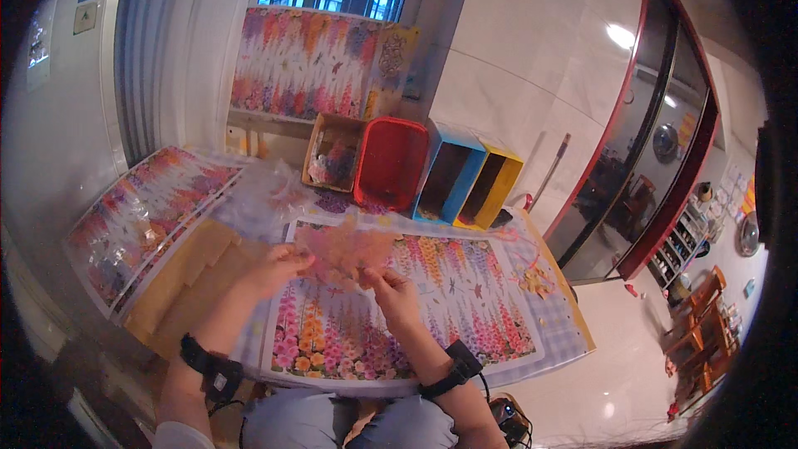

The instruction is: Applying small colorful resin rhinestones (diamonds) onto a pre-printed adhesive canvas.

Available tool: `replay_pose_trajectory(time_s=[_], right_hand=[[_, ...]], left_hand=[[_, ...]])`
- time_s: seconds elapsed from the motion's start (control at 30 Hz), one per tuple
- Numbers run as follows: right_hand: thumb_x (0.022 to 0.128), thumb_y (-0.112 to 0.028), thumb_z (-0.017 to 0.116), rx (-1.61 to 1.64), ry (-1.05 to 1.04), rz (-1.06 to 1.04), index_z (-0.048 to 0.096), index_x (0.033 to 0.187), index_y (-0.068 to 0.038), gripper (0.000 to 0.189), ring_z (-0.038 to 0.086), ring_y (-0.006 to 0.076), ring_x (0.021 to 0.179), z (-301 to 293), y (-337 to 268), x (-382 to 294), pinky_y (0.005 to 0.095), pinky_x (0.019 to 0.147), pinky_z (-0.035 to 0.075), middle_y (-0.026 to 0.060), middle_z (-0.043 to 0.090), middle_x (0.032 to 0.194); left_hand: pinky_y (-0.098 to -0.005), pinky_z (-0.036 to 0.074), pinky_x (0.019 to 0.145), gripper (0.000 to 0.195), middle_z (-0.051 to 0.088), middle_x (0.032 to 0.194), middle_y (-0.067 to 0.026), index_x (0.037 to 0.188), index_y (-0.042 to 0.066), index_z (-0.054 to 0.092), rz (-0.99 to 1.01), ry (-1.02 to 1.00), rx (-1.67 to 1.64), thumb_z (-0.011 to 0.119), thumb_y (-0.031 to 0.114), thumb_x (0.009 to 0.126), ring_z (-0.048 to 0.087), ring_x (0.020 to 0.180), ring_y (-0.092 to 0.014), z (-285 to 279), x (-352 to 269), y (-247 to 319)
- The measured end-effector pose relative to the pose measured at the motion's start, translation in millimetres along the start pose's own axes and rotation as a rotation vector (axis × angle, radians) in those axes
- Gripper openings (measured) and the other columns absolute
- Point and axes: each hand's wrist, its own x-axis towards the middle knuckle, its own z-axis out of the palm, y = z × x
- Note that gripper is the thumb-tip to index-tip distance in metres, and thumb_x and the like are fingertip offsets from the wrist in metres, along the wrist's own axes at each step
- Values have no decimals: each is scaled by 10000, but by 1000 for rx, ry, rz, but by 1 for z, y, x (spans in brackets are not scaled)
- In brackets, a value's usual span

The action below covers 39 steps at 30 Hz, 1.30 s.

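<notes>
Between my two hands is a thin pink-and-orange piece (349, 252), blurred, so I cannot tell whether it is a bag of petals or a sheet. My left hand (288, 267) pinches its left side. At its lower right edge, my right hand (388, 290) grips it with thumb and fingers. Below it lies a floral printed sheet (461, 318) with rows of tall flowers along two edges and small dragonflies and leaves in the middle. The held piece covers the upper left of that print. Black straps with devices circle both wrists.
Along the table's back stand a cardboard box (333, 153) with a filled bag, a red plastic basket (393, 162), a blue box (449, 174) and a yellow box (492, 193). Clear plastic (274, 190) and another floral print (156, 218) lie left. Gold scraps (537, 280) lie right.
</notes>
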Motion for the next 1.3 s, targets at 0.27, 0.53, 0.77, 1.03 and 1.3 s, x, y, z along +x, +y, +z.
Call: replay_pose_trajectory(time_s=[0.27, 0.53, 0.77, 1.03, 1.3], right_hand=[[785, -259, 596, 92, -120, 139, 592, 766, -70, 190, 341, 31, 495, 6, 0, -1, 192, 444, 275, -62, 429, 595], [798, -271, 579, 61, -138, 169, 610, 846, -56, 223, 355, 39, 503, 14, 2, -1, 193, 442, 280, -58, 420, 593], [812, -268, 558, -26, -115, 88, 614, 903, -39, 253, 375, 40, 521, 4, 8, 1, 187, 464, 299, -56, 439, 606], [826, -267, 540, 3, -150, 90, 611, 933, -44, 257, 391, 33, 558, 3, 7, 0, 183, 491, 314, -55, 463, 649], [829, -280, 535, 6, -144, 109, 611, 928, -54, 258, 381, 29, 554, 5, 5, 0, 180, 483, 303, -58, 461, 650]], left_hand=[[-218, 418, 552, 154, 570, 727, -11, 818, 28, 597, 103, 178, 288, 618, 173, 768, 518, 633, -84, 12, -9, 19], [-255, 472, 579, 107, 565, 780, -48, 859, 16, 554, 254, 619, 341, 564, 82, 776, 548, 680, -142, -111, -3, 98], [-295, 483, 584, 114, 570, 783, -87, 834, 0, 540, 182, 431, 791, 574, 21, 727, 568, 723, -197, -200, 3, 59], [-275, 479, 498, 99, 550, 716, -114, 758, -31, 531, -123, 476, 178, 531, -68, 667, 559, 607, -213, -196, 31, 51], [-254, 447, 488, 102, 540, 704, -70, 815, 6, 538, 112, 469, 283, 530, -19, 716, 536, 615, -154, -155, 67, 72]])
